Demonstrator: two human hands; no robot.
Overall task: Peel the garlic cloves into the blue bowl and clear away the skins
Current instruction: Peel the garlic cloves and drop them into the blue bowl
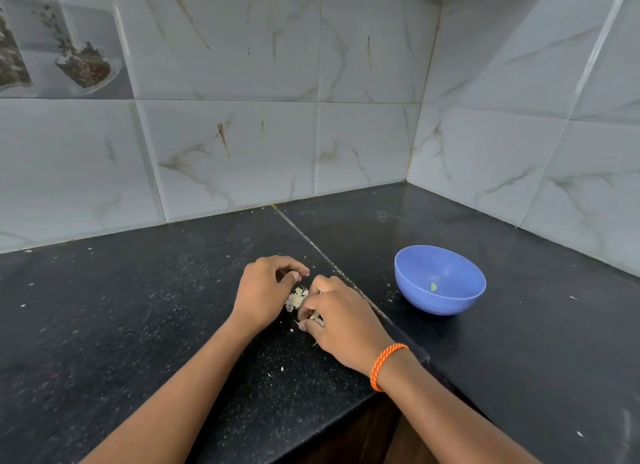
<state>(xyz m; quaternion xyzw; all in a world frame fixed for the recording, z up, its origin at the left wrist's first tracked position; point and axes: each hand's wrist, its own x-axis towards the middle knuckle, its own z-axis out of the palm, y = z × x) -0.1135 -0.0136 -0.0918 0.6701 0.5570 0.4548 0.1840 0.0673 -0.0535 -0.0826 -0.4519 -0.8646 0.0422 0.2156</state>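
While my right hand (341,319) pinches the garlic (298,298) just above the desk (138,325) and my left hand (266,290) curls beside it, I should peel papery skin away in strips. Peeled cloves belong in the blue bowl (440,280), near on my right.

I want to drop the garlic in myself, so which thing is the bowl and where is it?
Look at the black counter in the tiled corner. The blue bowl sits to the right of the right hand, apart from it. It is the only round, coloured thing there.
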